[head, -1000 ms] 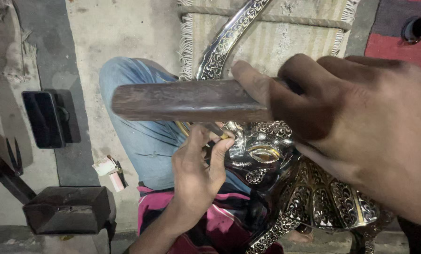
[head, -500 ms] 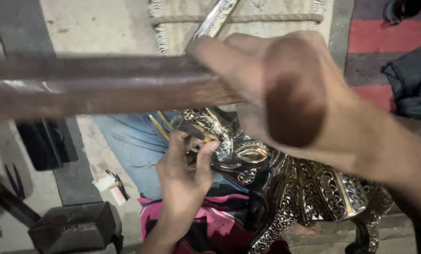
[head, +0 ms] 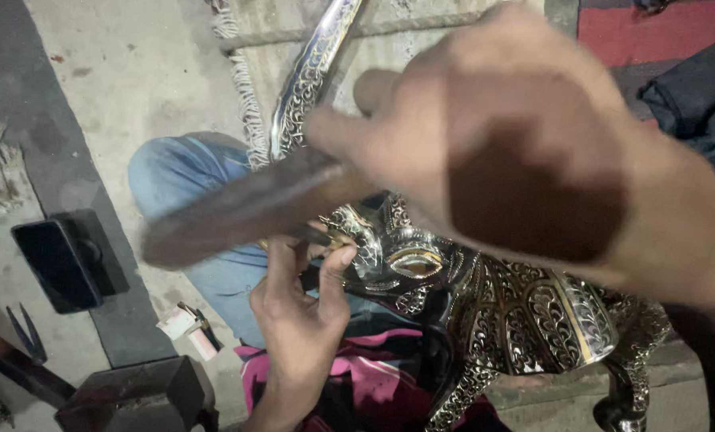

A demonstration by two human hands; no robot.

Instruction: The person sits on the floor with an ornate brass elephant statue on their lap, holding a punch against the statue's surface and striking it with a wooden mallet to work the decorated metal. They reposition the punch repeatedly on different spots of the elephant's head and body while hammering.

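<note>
Up close, R hand (head: pixel 525 160) w/ mallet (head: pixel 245 210), blocking figurine (head: pixel 525 312)

Mallet: we see a long dark wooden mallet (head: pixel 245 210), blurred, raised and slanting from lower left up to the right.
Figure: an ornate, silver-and-gold embossed metal animal figure (head: pixel 485 300) lies near right across the lap.
Punch: a small tool (head: pixel 325 238), barely visible, touches the figure's left end.
</note>
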